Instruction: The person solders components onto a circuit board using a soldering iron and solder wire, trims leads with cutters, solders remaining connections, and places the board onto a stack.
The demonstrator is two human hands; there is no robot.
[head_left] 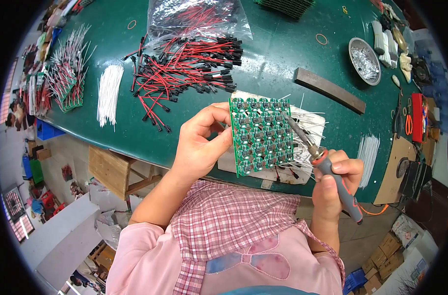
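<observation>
My left hand (202, 140) pinches the left edge of a green circuit board panel (263, 135), which is tilted up and carries rows of small round boards. In my right hand (338, 182) is a soldering iron (336, 184) with a grey and red handle. Its metal tip points up and left, at the panel's upper right edge; whether it touches cannot be made out. Behind and under the panel lies a pale work board (224, 160) with white wires (310, 132) spread over it. A few dark connectors show below the panel.
Red and black connector leads (184, 66) spill from a clear plastic bag (199, 19). White wire bundles (110, 96) lie at left and right. Wired panels (69, 73) stand far left. A dark bar (329, 90), a metal bowl (365, 61) and a red box (418, 118) sit on the right.
</observation>
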